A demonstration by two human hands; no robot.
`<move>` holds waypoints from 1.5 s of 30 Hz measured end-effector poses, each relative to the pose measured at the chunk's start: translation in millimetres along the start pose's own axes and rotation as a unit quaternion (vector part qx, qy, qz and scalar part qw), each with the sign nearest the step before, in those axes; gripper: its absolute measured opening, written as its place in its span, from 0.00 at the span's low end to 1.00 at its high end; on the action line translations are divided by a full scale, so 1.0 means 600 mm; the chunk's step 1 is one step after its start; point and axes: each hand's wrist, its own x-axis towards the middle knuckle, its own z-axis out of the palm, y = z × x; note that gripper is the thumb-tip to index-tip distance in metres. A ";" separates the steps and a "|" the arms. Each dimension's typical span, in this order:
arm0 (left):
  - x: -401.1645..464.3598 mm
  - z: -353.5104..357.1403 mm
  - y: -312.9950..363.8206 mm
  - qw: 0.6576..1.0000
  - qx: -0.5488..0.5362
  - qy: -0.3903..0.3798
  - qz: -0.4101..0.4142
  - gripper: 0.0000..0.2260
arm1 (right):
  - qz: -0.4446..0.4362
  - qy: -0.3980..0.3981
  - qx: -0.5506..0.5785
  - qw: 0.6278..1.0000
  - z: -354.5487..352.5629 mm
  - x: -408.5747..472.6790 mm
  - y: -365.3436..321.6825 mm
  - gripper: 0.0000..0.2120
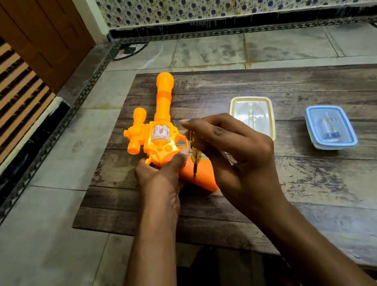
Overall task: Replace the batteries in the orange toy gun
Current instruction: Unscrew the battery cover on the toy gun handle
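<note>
The left grip [160, 172] clenches around the orange toy gun [158, 137] at the joint of body and handle, pinning it flat on the wooden surface [305, 176], barrel pointing away. The right grip [228, 147] pinches a yellow-handled screwdriver [193, 153] upright, its tip touching the handle. Just beside that hand a cream-rimmed container [254, 114] lies; further right, a lidded blue container [330, 126] holds small dark items, unclear.
</note>
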 end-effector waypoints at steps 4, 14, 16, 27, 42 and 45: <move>0.002 0.002 0.003 1.000 0.012 -0.002 -0.012 0.27 | 0.004 0.004 0.010 1.000 0.000 0.001 -0.001 0.08; 0.000 0.003 0.003 1.000 0.005 -0.003 -0.015 0.26 | 0.002 -0.015 0.036 0.999 -0.001 0.002 -0.001 0.09; 0.000 0.004 0.003 1.000 0.001 -0.001 -0.011 0.25 | 0.007 0.001 0.019 1.000 0.001 0.002 0.001 0.11; -0.003 0.003 0.002 1.000 -0.003 -0.010 0.002 0.25 | 0.012 0.003 0.018 1.000 0.001 0.000 0.003 0.13; 0.000 0.000 -0.003 1.000 -0.003 -0.017 0.013 0.22 | -0.006 0.004 -0.002 1.000 0.000 -0.001 0.001 0.19; 0.003 0.000 -0.004 1.000 0.005 -0.018 0.018 0.22 | 0.006 -0.004 0.007 1.000 0.000 -0.003 0.001 0.16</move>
